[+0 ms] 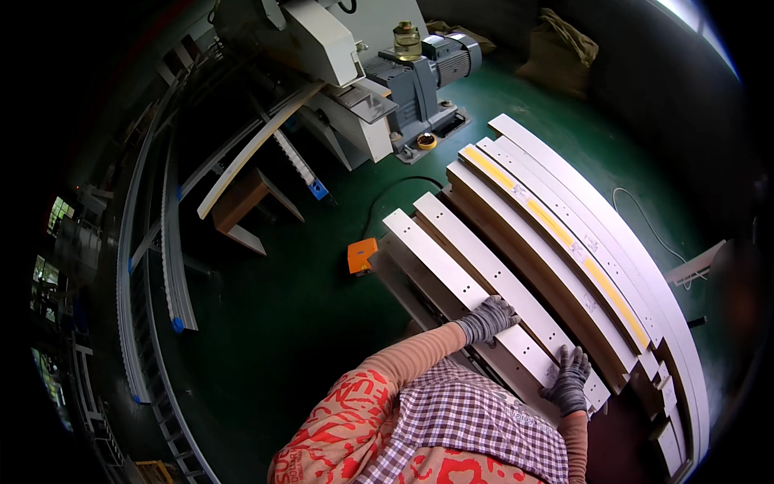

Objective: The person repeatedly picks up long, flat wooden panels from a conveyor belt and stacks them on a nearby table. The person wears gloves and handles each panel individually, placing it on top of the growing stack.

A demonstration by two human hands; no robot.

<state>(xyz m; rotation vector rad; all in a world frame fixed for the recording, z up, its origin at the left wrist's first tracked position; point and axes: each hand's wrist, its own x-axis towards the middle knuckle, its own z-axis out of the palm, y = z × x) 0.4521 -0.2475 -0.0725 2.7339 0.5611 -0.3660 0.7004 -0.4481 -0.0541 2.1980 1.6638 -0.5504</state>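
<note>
My left hand (pixel 489 318), in a grey knit glove, lies flat on a long white drilled board (pixel 451 274) on top of a stack. My right hand (pixel 570 379), gloved the same way, grips the near end of the neighbouring white board (pixel 484 258), fingers curled over its edge. Both boards run away from me toward the upper left. To their right lie longer white boards (pixel 597 218), one with a yellow strip (pixel 556 226) along it.
A grey machine with an electric motor (pixel 419 73) stands on the green floor (pixel 306 306) at the top. An orange block (pixel 362 255) sits by the stack's far end. Long rails (pixel 173 242) lie at left. A cable (pixel 645 226) runs at right.
</note>
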